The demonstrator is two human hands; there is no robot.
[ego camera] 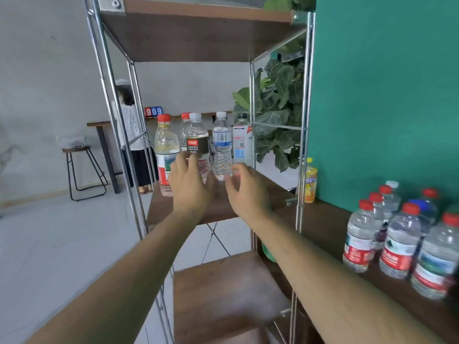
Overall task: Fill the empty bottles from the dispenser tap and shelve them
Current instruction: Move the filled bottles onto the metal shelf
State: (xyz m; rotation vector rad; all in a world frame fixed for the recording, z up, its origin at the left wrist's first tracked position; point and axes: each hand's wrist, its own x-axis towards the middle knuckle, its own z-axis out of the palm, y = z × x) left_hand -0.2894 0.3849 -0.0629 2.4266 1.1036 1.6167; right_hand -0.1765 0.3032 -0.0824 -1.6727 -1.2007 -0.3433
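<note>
Several capped water bottles stand on the middle wooden shelf of a metal rack. A red-capped bottle is at the left, a black-labelled bottle beside it, a clear blue-labelled bottle in the middle and a white-labelled bottle at the right. My left hand reaches in with relaxed fingers at the base of the black-labelled bottle. My right hand is open, its fingertips close to the foot of the blue-labelled bottle. Neither hand grips anything.
A group of red-capped bottles stands on the wooden counter at the right, by a green wall. A yellow drink bottle stands at the counter's far end. A plant, a stool and a person stand behind the rack.
</note>
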